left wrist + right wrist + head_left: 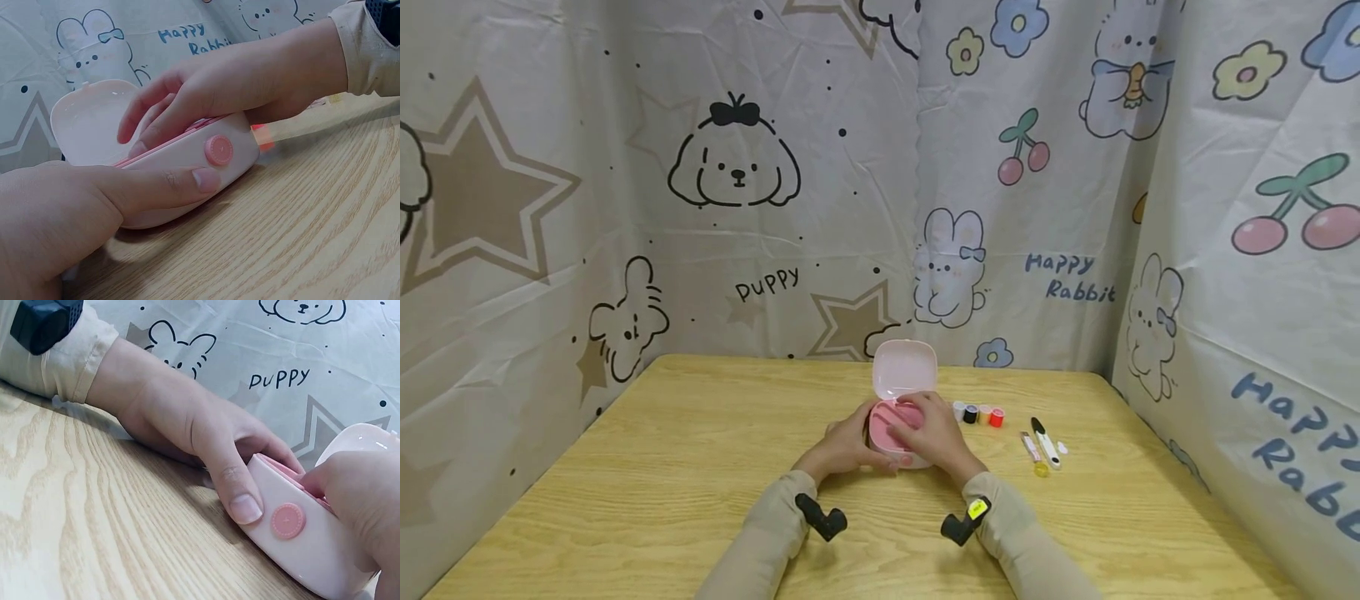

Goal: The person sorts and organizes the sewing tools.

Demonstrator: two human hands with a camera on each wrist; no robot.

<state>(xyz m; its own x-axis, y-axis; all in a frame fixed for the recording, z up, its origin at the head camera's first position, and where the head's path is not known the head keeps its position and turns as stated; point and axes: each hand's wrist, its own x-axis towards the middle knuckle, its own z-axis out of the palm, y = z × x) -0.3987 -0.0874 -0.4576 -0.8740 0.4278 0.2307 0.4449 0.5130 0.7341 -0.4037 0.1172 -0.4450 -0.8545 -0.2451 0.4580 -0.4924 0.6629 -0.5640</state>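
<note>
A pale pink box (pixel 242 147) with a round pink button (pixel 219 150) on its front stands on the table, its lid (pixel 906 367) raised at the back. Inside it sits a darker pink tray (pixel 886 427). My left hand (pixel 846 442) grips the box from the left side, thumb laid along the front wall beside the button. From the right, my right hand (pixel 942 435) reaches over the rim, its thumb and fingers bent down onto the tray. The fingertips are partly hidden inside the box.
Right of the box stand several small thread spools (pixel 972 414) in a row. Farther right lie black-and-white thread snips (pixel 1046 443), a narrow pinkish strip (pixel 1030 447), a small yellow item (pixel 1041 470) and a small white piece (pixel 1062 448). A printed curtain (pixel 737 250) hangs behind the table (pixel 647 500).
</note>
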